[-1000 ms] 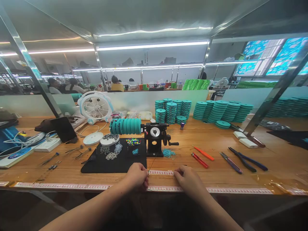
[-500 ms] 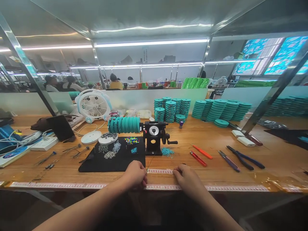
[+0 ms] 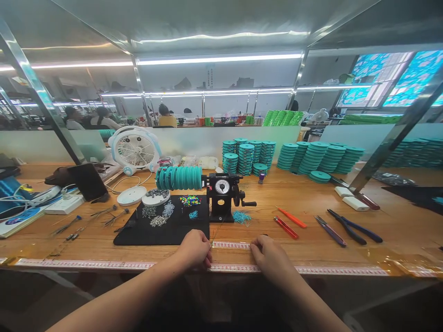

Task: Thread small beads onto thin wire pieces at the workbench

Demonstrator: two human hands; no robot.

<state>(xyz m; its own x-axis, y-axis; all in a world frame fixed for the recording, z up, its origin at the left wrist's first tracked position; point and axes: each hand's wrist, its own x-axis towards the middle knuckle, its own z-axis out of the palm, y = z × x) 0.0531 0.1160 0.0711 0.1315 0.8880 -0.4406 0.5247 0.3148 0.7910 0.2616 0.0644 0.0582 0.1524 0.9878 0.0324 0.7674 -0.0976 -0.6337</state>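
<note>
My left hand (image 3: 195, 248) is closed in a pinch at the left end of a short measuring strip (image 3: 231, 245) on the table. A thin line rises from its fingertips towards the black winding machine (image 3: 221, 203); what exactly the fingers hold is too small to tell. My right hand (image 3: 268, 251) has its fingers pressed together at the strip's right end, and what they hold is hidden. A long measuring tape (image 3: 86, 264) runs along the table's front edge below both hands. Teal spools (image 3: 180, 178) sit on the machine's shaft.
Left of the machine, a black mat (image 3: 138, 235) bears beads and small metal parts. Red tools (image 3: 285, 227), a cutter (image 3: 330, 231) and pliers (image 3: 353, 227) lie at the right. Stacked teal spools (image 3: 313, 157) and a white fan (image 3: 135, 150) stand behind.
</note>
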